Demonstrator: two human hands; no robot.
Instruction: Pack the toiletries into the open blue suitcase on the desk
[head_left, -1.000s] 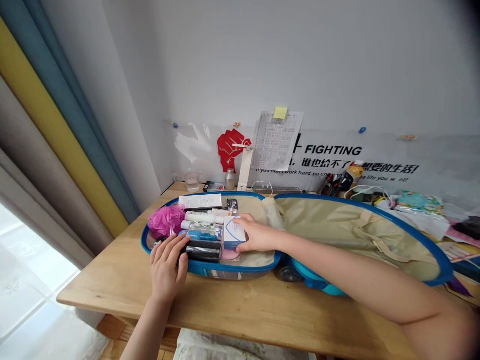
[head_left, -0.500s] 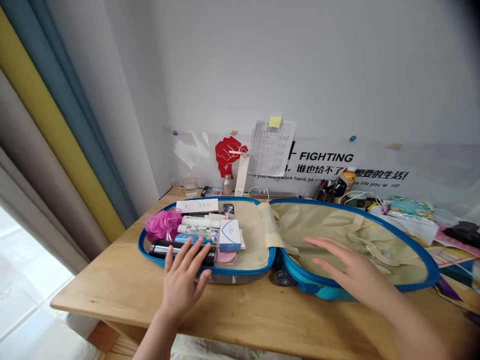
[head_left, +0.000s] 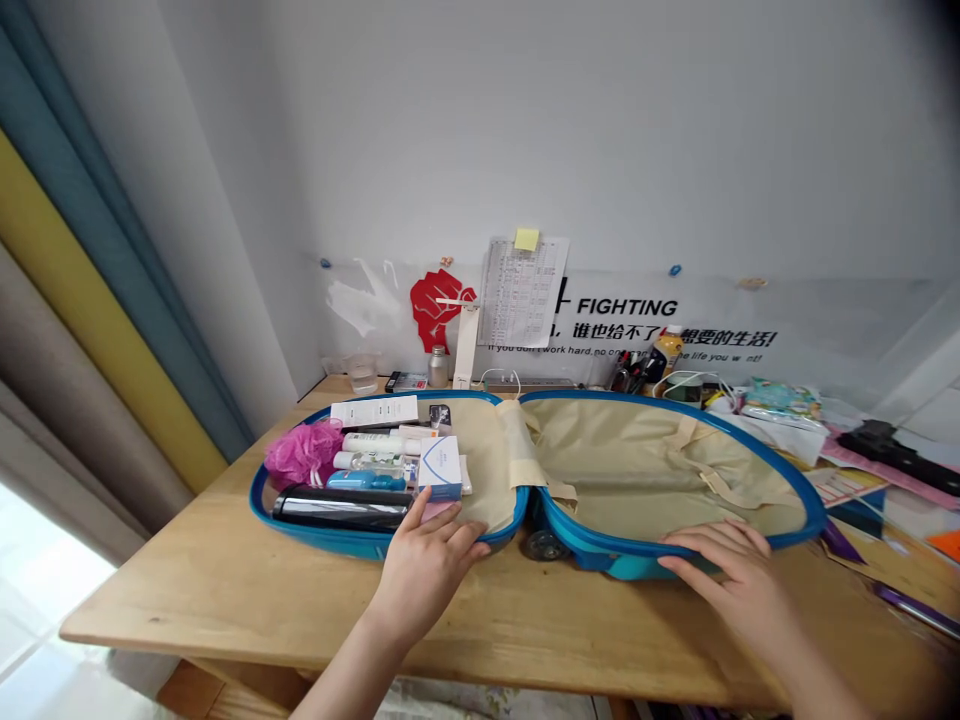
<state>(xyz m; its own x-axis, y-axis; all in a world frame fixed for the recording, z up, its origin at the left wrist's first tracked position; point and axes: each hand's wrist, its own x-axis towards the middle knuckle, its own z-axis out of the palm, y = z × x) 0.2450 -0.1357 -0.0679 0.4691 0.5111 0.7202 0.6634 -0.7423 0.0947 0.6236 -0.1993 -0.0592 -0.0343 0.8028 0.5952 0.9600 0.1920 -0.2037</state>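
Note:
A blue suitcase (head_left: pixel 615 542) lies unfolded on the wooden table, both beige-lined halves facing up. My left hand (head_left: pixel 431 550) rests with spread fingers at the front rim of the left half, beside a black cylindrical case (head_left: pixel 349 508). My right hand (head_left: pixel 724 565) grips the right half's front rim, thumb outside and fingers over the edge. Packed in the left half are a pink bath puff (head_left: pixel 304 452), a white-and-blue box (head_left: pixel 440 465), a long white box (head_left: pixel 375 411), a blue bottle (head_left: pixel 367 481) and several tubes. The right half holds beige straps (head_left: pixel 712 482).
Along the wall stand a clear cup (head_left: pixel 363 374), a small silver-capped bottle (head_left: pixel 438 367) and a yellow-labelled bottle (head_left: pixel 666 352). Papers and a wipes packet (head_left: pixel 781 398) crowd the table's right side. The wooden table's (head_left: pixel 187 570) front edge runs below the suitcase.
My left hand has moved right from the black case to the rim. My right hand has come down onto the right half's front rim. The view has shifted slightly right.

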